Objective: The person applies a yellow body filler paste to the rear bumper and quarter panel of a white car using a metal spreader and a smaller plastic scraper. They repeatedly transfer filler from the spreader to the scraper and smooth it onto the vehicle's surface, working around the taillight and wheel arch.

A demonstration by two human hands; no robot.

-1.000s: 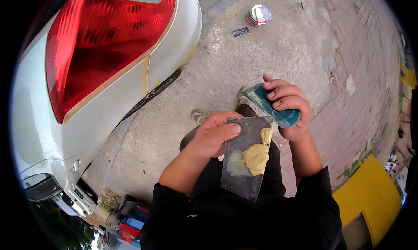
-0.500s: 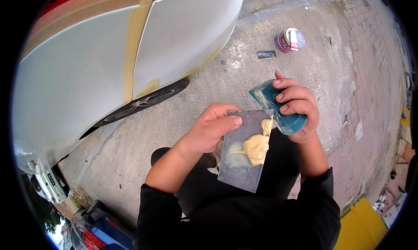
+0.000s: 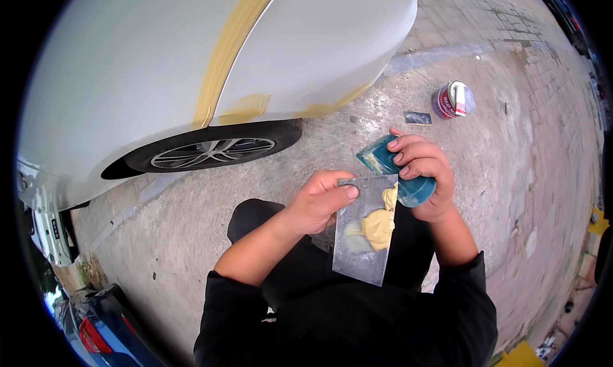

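Note:
My left hand (image 3: 320,202) grips a flat grey mixing plate (image 3: 363,269) by its upper left edge, thumb on top. A mound of yellow body filler (image 3: 378,229) lies on the plate's right half, with a smaller dab near the upper right corner and a thin pale smear beside it. In my right hand (image 3: 429,169) is a flexible teal spreader (image 3: 377,155), its blade streaked with pale filler. Fingers wrap over its face, and its lower part sits right beside the plate's right edge; whether they touch I cannot tell.
A white car (image 3: 140,67) stands at the left, with yellow filler bands (image 3: 246,107) along its panel seam and above the wheel (image 3: 217,151). On the concrete ahead are a filler can (image 3: 445,104) with a tube on its lid and a small dark plate (image 3: 418,118).
The view has shifted, bringing more of the car's wheel into sight and placing the can lower. Both hands keep their holds; the spreader stays beside the plate.

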